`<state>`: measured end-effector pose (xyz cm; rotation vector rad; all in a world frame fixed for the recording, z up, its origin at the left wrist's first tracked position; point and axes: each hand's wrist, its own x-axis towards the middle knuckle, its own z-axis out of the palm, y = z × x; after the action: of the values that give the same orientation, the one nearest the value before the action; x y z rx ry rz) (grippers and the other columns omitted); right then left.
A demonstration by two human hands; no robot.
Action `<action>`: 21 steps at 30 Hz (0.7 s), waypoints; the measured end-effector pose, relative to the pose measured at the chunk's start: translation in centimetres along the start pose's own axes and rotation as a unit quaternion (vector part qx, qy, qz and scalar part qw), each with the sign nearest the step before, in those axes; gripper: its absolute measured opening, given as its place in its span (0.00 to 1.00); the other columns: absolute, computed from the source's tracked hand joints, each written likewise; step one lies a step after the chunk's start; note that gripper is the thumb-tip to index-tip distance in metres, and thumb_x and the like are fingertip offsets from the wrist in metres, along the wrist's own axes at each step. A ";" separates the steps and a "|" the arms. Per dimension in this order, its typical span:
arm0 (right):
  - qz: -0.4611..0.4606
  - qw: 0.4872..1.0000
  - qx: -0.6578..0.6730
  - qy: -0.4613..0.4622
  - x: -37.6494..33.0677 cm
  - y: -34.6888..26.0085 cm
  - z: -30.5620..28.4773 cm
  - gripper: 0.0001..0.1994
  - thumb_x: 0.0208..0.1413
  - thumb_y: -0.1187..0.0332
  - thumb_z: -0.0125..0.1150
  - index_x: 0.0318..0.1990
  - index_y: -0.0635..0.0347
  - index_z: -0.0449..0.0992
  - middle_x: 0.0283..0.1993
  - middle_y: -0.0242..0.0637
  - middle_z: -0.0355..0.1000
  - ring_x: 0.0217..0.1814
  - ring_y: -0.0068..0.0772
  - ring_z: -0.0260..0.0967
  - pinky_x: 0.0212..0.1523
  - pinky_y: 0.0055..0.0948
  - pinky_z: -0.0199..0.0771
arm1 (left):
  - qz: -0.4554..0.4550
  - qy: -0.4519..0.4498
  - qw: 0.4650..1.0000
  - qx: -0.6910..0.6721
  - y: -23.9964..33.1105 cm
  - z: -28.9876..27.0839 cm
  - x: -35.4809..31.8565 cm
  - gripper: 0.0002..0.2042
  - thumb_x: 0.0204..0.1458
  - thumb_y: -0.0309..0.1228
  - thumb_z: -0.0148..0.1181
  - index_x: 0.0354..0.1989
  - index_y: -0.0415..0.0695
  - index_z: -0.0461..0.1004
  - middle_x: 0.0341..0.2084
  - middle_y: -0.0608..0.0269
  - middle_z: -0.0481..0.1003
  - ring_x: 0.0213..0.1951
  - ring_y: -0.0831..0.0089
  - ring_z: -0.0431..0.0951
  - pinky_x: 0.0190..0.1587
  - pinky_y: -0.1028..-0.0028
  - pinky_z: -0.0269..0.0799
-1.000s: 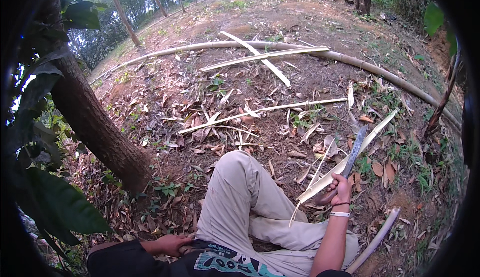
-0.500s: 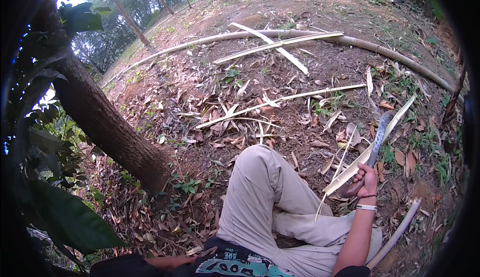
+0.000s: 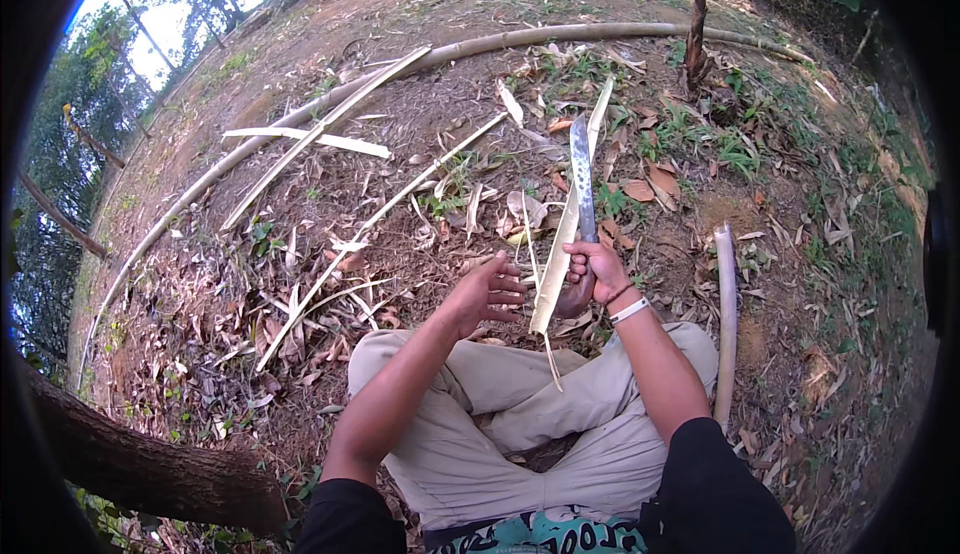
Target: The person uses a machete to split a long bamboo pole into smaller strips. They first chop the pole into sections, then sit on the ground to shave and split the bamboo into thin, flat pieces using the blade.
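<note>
My right hand is closed around the handle of a machete, whose long, dark, stained blade points away from me. Against the left side of that hand runs a pale split bamboo strip, roughly alongside the blade. Whether the fingers grip the strip as well, I cannot tell. Thin fibres hang loose from the strip's near end, over my crossed legs. My left hand is open and holds nothing. Its fingers are a little apart and reach toward the strip without touching it.
A long bamboo pole curves across the ground beyond. Split bamboo strips lie crossed at the far left, and a long thin strip lies nearer. To my right is a short pole. A tree trunk slants in at lower left.
The view has swung to the right. My left hand has come up from low beside my body to near the strip. The right hand still holds the machete.
</note>
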<state>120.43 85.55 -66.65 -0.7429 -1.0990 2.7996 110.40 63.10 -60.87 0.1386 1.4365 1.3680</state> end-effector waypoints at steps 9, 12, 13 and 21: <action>-0.095 0.967 -0.234 0.035 0.3 1.2 1.8 0.09 0.55 0.73 0.63 0.30 0.56 0.67 0.19 0.22 0.62 0.17 0.15 0.59 0.18 0.22 0.61 | -0.024 -0.108 0.989 -0.101 -2.1 3.2 1.8 0.15 0.61 0.47 0.51 0.42 0.48 0.70 0.17 0.71 0.66 0.12 0.85 0.60 0.12 0.82 0.53; -0.203 0.817 -0.526 0.118 0.7 1.8 0.9 0.11 0.51 0.65 0.64 0.31 0.63 0.71 0.19 0.35 0.68 0.19 0.32 0.67 0.23 0.34 0.66 | -0.013 -0.029 0.997 -0.066 -2.7 3.2 0.9 0.07 0.57 0.33 0.59 0.36 0.48 0.67 0.15 0.79 0.57 0.12 0.89 0.51 0.12 0.82 0.44; -0.220 0.770 -0.585 0.127 -0.5 1.3 2.2 0.12 0.50 0.63 0.64 0.32 0.64 0.72 0.20 0.39 0.70 0.21 0.37 0.70 0.25 0.38 0.68 | -0.012 -0.027 0.997 -0.067 -3.0 2.5 0.2 0.08 0.57 0.32 0.59 0.35 0.47 0.66 0.16 0.78 0.59 0.12 0.89 0.51 0.12 0.82 0.44; -0.296 0.542 -0.785 -0.042 -7.9 2.9 6.3 0.10 0.45 0.60 0.62 0.32 0.52 0.73 0.22 0.39 0.71 0.25 0.47 0.73 0.26 0.45 0.70 | -0.030 -0.072 0.997 -0.007 -4.2 -0.1 -4.2 0.06 0.56 0.31 0.62 0.29 0.46 0.71 0.11 0.80 0.55 0.11 0.88 0.50 0.12 0.80 0.42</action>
<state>124.98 77.73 -61.25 -0.0132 -2.9179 0.6445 114.35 58.77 -61.57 0.1795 1.3016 1.2923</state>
